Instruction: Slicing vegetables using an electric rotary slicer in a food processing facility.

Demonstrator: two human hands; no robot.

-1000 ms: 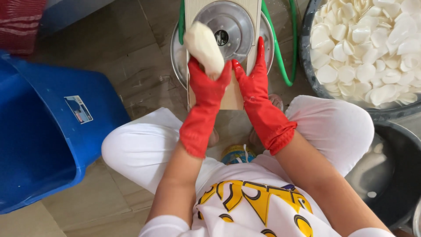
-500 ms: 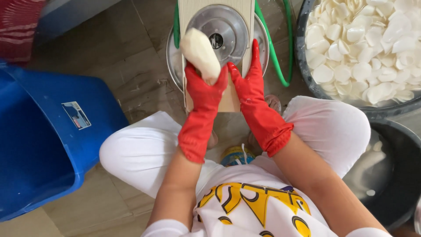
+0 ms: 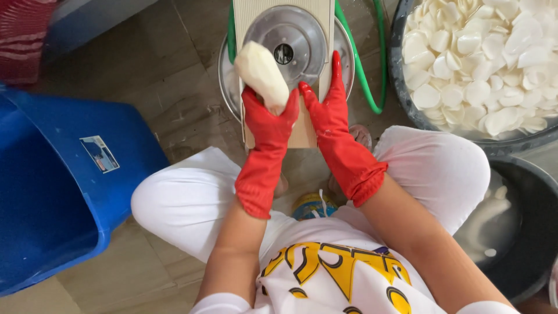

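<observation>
Left hand [image 3: 268,125]: red rubber glove, fingers curled shut around the lower end of a peeled white root [image 3: 261,75], thumb on the near side.
Peeled white root: pale and oblong, standing out past the left fingertips, its far end tilted onto the round metal disc [image 3: 285,38] of the slicer.
Right hand [image 3: 330,113]: gloved the same, fingers straight and together, gripping nothing; the palm lies flat on the wooden slicer board [image 3: 302,131], just right of the left knuckles.
Slicer board: upright plank running away from both sets of fingertips, the disc set in it above them and a metal bowl rim [image 3: 224,70] showing behind.
Green hose [image 3: 363,75]: curves off beyond the right fingertips.
Basin of white slices [image 3: 407,110]: well to the right of the right hand (already heaped).
Blue bin [image 3: 52,192]: well off to the left of the left hand.
Step in hand: it looks like slicing, with the root pressed to the disc while the other hand steadies the board.
Next move calls for: probably a firm push across the blade, fingertips kept behind the root.
</observation>
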